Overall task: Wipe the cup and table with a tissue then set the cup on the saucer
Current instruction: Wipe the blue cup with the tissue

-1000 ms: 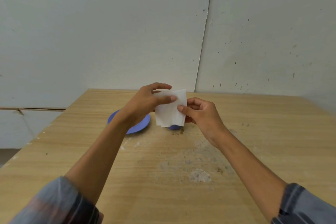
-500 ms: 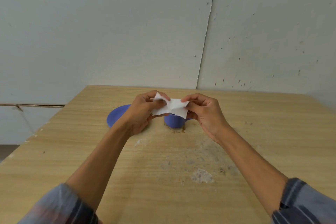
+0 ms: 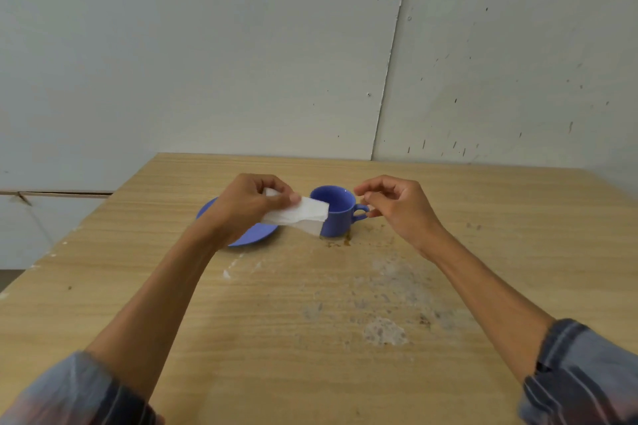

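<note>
A blue cup (image 3: 336, 214) stands upright on the wooden table (image 3: 310, 321), its handle pointing right. A brown spill (image 3: 341, 242) stains the table at the cup's base. My left hand (image 3: 248, 203) pinches a folded white tissue (image 3: 300, 216) that hangs in front of the cup's left side. A blue saucer (image 3: 252, 236) lies left of the cup, half hidden under my left hand. My right hand (image 3: 393, 203) hovers just right of the cup with its fingers curled apart, fingertips close to the handle and holding nothing.
Worn pale patches (image 3: 383, 331) and white specks mark the table surface nearer to me. A grey panelled wall (image 3: 310, 45) rises right behind the table's far edge. The table's left edge (image 3: 51, 252) drops off to a lower ledge.
My right hand has let go of the tissue and moved right, beside the cup's handle. My left hand alone holds the tissue, lowered against the cup, which has come into full view.
</note>
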